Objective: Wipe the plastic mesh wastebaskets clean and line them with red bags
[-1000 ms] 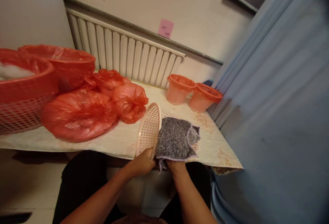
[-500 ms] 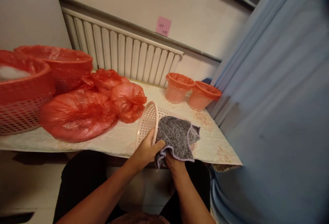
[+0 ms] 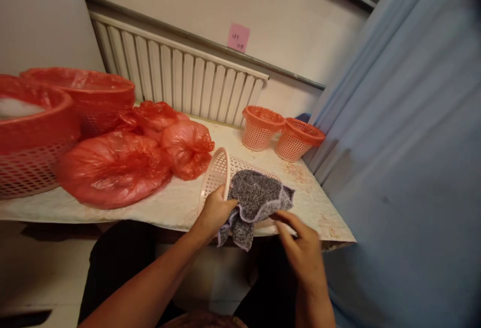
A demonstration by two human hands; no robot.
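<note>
A pale pink perforated plastic basket (image 3: 215,173) lies on its side at the table's front edge, its mouth facing left. Over its side drapes a grey cloth (image 3: 255,195) with a lilac stitched edge, one part hanging below the tabletop. My left hand (image 3: 215,212) is closed round the basket's rim, with the thumb against the cloth. At the cloth's lower right edge is my right hand (image 3: 300,242), thumb and forefinger apart, the fingertips close to the fabric. Whether they touch it cannot be made out.
Two small baskets (image 3: 259,135) lined with red plastic stand at the back right. Knotted red bags (image 3: 116,167) and larger lined baskets (image 3: 33,162) fill the left. Behind the table is a radiator (image 3: 180,72); a blue curtain (image 3: 394,157) hangs at the right.
My right hand has come out from under the cloth and moved right. A flap of cloth now hangs lower at the front. My left hand stays on the rim.
</note>
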